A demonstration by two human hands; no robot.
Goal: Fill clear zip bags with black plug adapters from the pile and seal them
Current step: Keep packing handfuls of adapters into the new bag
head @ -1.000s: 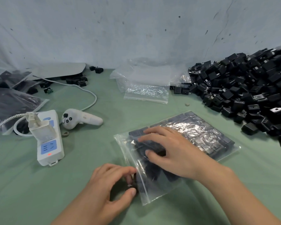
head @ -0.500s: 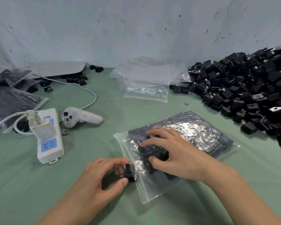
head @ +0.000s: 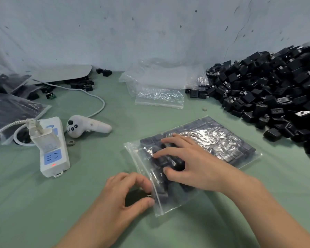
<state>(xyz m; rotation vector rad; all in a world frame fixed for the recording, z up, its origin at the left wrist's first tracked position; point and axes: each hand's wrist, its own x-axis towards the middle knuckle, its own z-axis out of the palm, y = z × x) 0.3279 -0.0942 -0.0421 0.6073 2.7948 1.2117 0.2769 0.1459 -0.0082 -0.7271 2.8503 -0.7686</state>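
Left hand (head: pixel 129 192) fingers curled, pinching; right hand (head: pixel 191 165) flat, fingers spread.

Head view, forward-down over table (head: pixel 89 178) (close, wide-angle).

A green-covered counter (head: pixel 89 203) meets a scuffed pale wall (head: pixel 150 33). At the left lies a white power strip (head: pixel 55 158) with a red light lit, and a white charger (head: pixel 43 138) is plugged into it. Just beside the strip rests a white handheld controller (head: pixel 86 127), with a small ring (head: pixel 71 142), perhaps a washer, between them. A white cord (head: pixel 97 97) curves back toward a flat grey board (head: pixel 64 74).
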